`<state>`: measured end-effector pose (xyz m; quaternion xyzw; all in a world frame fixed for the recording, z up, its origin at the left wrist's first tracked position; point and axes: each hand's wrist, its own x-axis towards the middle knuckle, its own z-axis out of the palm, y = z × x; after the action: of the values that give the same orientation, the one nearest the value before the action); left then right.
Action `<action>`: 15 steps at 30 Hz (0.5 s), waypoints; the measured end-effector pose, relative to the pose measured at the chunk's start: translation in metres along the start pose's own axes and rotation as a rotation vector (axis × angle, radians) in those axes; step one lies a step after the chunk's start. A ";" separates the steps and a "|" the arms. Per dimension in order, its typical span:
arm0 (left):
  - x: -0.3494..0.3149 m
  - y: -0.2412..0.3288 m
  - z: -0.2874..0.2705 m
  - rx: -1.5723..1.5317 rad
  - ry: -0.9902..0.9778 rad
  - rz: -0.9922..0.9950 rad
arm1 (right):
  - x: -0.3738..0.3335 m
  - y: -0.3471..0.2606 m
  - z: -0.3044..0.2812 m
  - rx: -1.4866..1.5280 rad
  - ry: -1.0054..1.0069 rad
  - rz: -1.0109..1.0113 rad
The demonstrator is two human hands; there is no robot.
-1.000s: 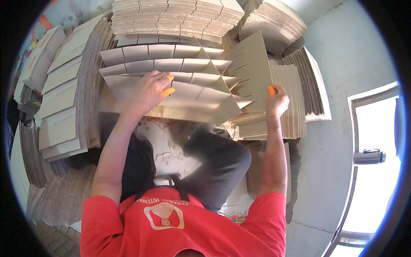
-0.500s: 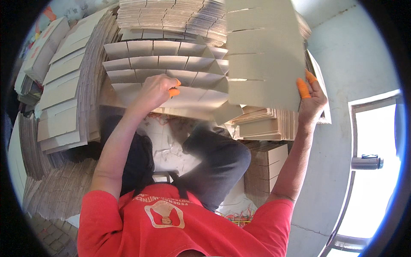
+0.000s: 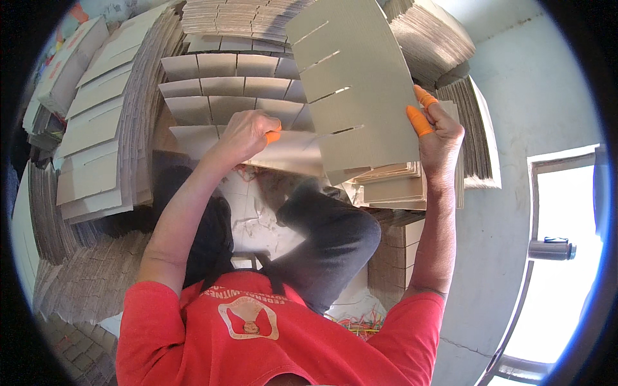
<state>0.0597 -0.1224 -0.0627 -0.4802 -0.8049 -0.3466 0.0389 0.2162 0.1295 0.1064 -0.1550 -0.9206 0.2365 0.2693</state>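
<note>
My right hand (image 3: 443, 136) grips the right edge of a large slotted cardboard sheet (image 3: 357, 83), orange covers on its thumb and finger. The sheet is tilted, its slots opening toward its left edge, and it hides the right ends of the standing rows. My left hand (image 3: 248, 136) is closed, with orange on its fingertips, over the nearest of several upright slotted cardboard strips (image 3: 222, 85). Whatever its fingers pinch, if anything, is hidden from this view.
Tall stacks of slotted cardboard (image 3: 106, 122) line the left. Another stack (image 3: 248, 16) lies behind the strips, and more cardboard (image 3: 431, 38) is piled at the far right. A pale wall (image 3: 508, 116) and bright window stand at right. My bent legs (image 3: 328, 238) are below the strips.
My right hand has swung the cardboard sheet leftward and tilted it, uncovering the stacks at the far right. My left hand has shifted slightly right, its fingers drawn closer together.
</note>
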 end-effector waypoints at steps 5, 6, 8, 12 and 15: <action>0.004 0.000 0.005 -0.072 0.028 0.039 | 0.000 0.013 0.011 -0.027 -0.030 -0.111; 0.004 -0.001 0.006 -0.069 0.022 0.028 | 0.002 0.011 0.012 0.005 -0.042 -0.088; 0.003 -0.004 0.007 -0.074 0.020 0.015 | 0.008 0.005 0.011 0.069 -0.068 -0.041; 0.005 -0.006 0.006 -0.029 -0.037 -0.026 | 0.015 0.002 0.019 0.085 -0.088 -0.132; 0.005 -0.004 0.007 0.005 -0.062 -0.023 | 0.023 0.011 0.022 0.104 -0.138 -0.194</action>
<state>0.0552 -0.1155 -0.0683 -0.4812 -0.8121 -0.3298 0.0109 0.1865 0.1406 0.0943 -0.0347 -0.9341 0.2667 0.2348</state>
